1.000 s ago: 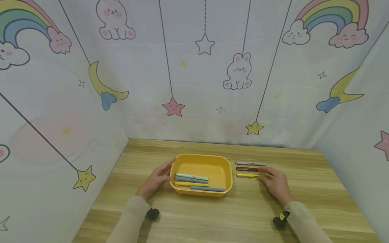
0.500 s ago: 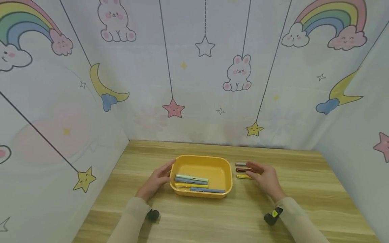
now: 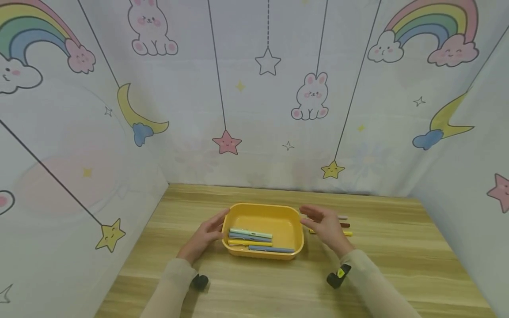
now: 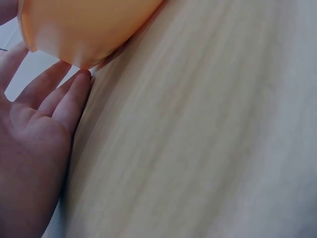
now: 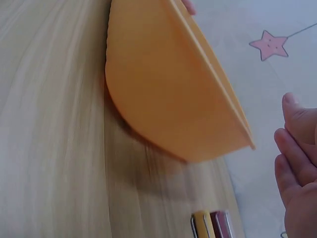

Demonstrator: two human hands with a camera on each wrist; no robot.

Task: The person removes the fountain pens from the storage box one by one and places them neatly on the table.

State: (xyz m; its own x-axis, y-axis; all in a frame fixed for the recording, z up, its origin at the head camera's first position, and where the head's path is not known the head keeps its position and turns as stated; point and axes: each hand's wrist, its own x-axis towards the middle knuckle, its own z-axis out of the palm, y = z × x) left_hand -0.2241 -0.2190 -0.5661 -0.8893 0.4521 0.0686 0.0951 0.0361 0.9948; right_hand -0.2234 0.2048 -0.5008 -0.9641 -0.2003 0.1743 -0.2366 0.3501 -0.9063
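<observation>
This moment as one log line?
left hand: at tray left end; right hand: near tray right end; inside: four pens; outside: three pens

Below the right grip (image 3: 328, 227), we find a wood-grain counter (image 3: 262, 287). Beyond and above the grip, we note a white backdrop (image 3: 258, 106) printed with rainbows (image 3: 431, 20), rabbits (image 3: 312, 99) and stars (image 3: 227, 142).

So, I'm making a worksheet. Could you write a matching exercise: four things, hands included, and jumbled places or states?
1. Mint pen
2. Dark red pen
3. Left hand
4. Right hand

A. At the tray's left end
B. Partly hides the pale pen in the head view
C. On the table, between pale pen and yellow pen
D. In the tray, the rearmost pen

Pairs: 1-D, 2-C, 3-A, 4-B
</observation>
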